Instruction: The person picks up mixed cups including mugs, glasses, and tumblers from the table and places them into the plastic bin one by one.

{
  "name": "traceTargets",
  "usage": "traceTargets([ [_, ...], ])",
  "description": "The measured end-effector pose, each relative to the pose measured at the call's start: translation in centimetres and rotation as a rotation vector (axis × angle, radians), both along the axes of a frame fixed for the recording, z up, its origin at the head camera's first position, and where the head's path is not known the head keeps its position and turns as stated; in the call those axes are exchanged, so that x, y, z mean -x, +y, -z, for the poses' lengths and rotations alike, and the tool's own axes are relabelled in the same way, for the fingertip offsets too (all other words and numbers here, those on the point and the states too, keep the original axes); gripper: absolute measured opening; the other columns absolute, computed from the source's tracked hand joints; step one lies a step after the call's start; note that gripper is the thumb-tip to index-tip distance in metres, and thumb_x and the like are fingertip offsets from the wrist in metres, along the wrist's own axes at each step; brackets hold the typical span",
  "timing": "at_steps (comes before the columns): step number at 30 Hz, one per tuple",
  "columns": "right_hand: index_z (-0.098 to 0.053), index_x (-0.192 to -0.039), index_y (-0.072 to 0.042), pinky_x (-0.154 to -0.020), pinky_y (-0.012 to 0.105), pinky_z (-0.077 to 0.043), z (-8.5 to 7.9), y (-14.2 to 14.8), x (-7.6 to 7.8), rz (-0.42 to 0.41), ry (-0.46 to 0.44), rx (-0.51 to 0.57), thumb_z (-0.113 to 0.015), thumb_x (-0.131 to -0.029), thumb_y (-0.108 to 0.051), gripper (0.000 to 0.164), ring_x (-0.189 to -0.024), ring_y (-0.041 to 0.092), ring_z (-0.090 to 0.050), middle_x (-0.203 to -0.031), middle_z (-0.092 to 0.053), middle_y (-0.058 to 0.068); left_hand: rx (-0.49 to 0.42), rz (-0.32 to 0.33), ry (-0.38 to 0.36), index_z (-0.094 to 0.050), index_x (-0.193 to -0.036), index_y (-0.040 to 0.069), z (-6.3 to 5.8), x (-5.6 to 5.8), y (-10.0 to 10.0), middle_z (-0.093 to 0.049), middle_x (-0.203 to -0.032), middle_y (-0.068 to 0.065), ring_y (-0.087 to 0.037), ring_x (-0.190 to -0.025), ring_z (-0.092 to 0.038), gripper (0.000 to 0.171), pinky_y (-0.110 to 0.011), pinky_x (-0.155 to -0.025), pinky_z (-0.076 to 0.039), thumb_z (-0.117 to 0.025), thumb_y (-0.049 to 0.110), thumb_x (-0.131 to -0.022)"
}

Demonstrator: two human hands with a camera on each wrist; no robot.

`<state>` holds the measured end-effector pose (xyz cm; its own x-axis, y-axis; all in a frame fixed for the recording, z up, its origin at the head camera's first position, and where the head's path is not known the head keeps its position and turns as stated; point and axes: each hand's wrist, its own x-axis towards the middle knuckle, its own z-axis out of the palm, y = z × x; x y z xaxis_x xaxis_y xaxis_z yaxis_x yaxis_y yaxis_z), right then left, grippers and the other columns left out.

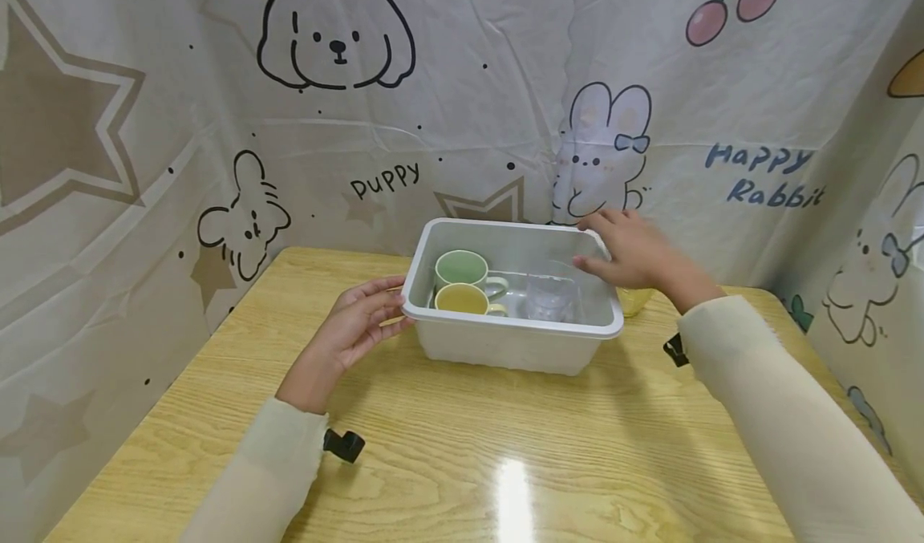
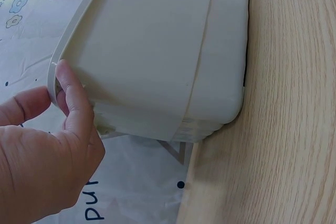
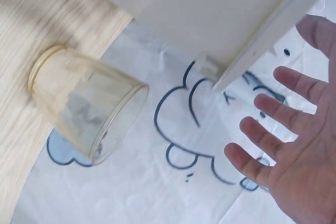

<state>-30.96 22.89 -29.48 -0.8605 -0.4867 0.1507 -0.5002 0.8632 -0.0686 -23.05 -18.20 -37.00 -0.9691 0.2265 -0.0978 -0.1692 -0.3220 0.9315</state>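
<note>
A white plastic tub [image 1: 505, 342] stands on the wooden table. Inside it are a green mug [image 1: 462, 266], a yellow mug [image 1: 462, 298] and a clear cup [image 1: 552, 298] toward the right. My left hand [image 1: 361, 318] holds the tub's left end at the rim, and the left wrist view shows fingers [image 2: 73, 95] and thumb at its lip. Over the tub's right end is my right hand [image 1: 631, 250], its fingers spread apart with nothing in them. A transparent amber glass [image 3: 89, 103] stands beside the tub's right side, partly hidden by that hand in the head view.
The wooden table [image 1: 433, 455] extends in front of the tub and to both sides. Behind it hangs a pale cloth [image 1: 462, 110] printed with animals and stars, and more cloth hangs at the left and right.
</note>
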Motion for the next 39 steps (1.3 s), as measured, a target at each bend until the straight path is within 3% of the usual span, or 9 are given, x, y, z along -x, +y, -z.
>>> traceTargets([
  [5, -0.05, -0.142, -0.005, -0.104, 0.069, -0.037, 0.0, 1.4, 0.2, 0.059, -0.034, 0.041, -0.06, -0.1, -0.045, 0.06, -0.126, 0.051, -0.043, -0.144, -0.048, 0.026, -0.009, 0.003, 0.003, -0.045, -0.145, -0.004, 0.1, 0.1, -0.1, -0.053, -0.139, -0.018, -0.018, -0.1, -0.064, 0.046, -0.039, -0.097, -0.057, -0.057, -0.002, -0.101],
  [11, -0.047, -0.143, -0.003, -0.108, 0.072, -0.032, 0.5, 3.4, 0.6, 0.117, -0.082, 0.067, -0.057, -0.101, -0.045, 0.06, -0.132, 0.053, -0.037, -0.148, -0.043, 0.03, -0.01, 0.004, 0.006, -0.044, -0.146, -0.004, 0.1, 0.0, 0.0, -0.055, -0.137, -0.016, -0.018, -0.1, -0.064, 0.048, -0.034, -0.091, -0.06, -0.057, -0.002, -0.1],
  [20, -0.047, -0.143, 0.0, -0.105, 0.072, -0.035, 1.6, 5.7, 1.4, 0.163, -0.113, 0.063, -0.055, -0.102, -0.046, 0.062, -0.128, 0.054, -0.04, -0.146, -0.043, 0.03, 0.002, -0.004, -0.002, -0.044, -0.146, -0.004, -0.2, 0.0, 0.0, -0.052, -0.139, -0.018, -0.018, -0.1, -0.063, 0.048, -0.041, -0.1, -0.055, -0.057, -0.001, -0.1],
  [26, -0.044, -0.146, -0.001, -0.102, 0.076, -0.033, 3.0, 6.3, 1.7, 0.181, -0.148, 0.05, -0.058, -0.101, -0.046, 0.065, -0.126, 0.057, -0.038, -0.148, -0.038, 0.033, 0.006, -0.004, -0.005, -0.045, -0.145, -0.004, -0.1, 0.0, 0.0, -0.058, -0.131, -0.012, -0.017, -0.099, -0.063, 0.046, -0.043, -0.103, -0.054, -0.057, -0.002, -0.1],
  [32, -0.04, -0.152, -0.004, -0.101, 0.08, -0.032, 4.4, 6.4, 1.8, 0.21, -0.18, 0.031, -0.06, -0.098, -0.055, 0.077, -0.127, 0.061, -0.035, -0.15, -0.035, 0.036, 0.003, -0.006, -0.003, -0.046, -0.145, -0.004, 0.0, 0.0, 0.0, -0.054, -0.136, -0.017, -0.017, -0.099, -0.063, 0.046, -0.045, -0.104, -0.052, -0.057, -0.002, -0.1],
  [39, -0.034, -0.156, -0.004, -0.099, 0.082, -0.031, 5.3, 6.2, 2.0, 0.228, -0.211, 0.004, -0.062, -0.096, -0.053, 0.083, -0.126, 0.062, -0.033, -0.152, -0.029, 0.037, -0.011, -0.006, 0.0, -0.046, -0.144, -0.004, 0.0, 0.0, 0.1, -0.053, -0.137, -0.018, -0.017, -0.098, -0.064, 0.046, -0.037, -0.093, -0.06, -0.057, -0.003, -0.1],
])
